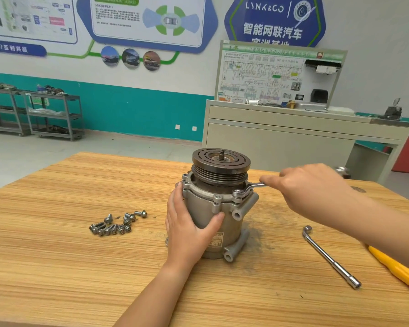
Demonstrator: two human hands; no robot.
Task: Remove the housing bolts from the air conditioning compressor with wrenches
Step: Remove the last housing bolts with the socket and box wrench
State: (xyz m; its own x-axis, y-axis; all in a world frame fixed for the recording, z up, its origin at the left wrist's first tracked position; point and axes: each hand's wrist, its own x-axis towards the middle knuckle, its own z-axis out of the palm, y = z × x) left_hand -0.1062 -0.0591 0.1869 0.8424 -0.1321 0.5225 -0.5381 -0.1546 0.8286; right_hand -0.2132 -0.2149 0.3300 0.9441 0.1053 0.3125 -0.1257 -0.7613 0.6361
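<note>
A grey air conditioning compressor stands upright on the wooden table, its dark pulley on top. My left hand wraps around the housing's left side. My right hand grips the handle of a ring wrench, whose ring end sits on a bolt at the right of the housing flange. Several removed bolts lie in a loose pile to the left of the compressor.
An L-shaped socket wrench lies on the table to the right, with a yellow-handled tool beside it under my right forearm. Behind the table stand a grey cabinet with a wiring panel and metal shelf carts.
</note>
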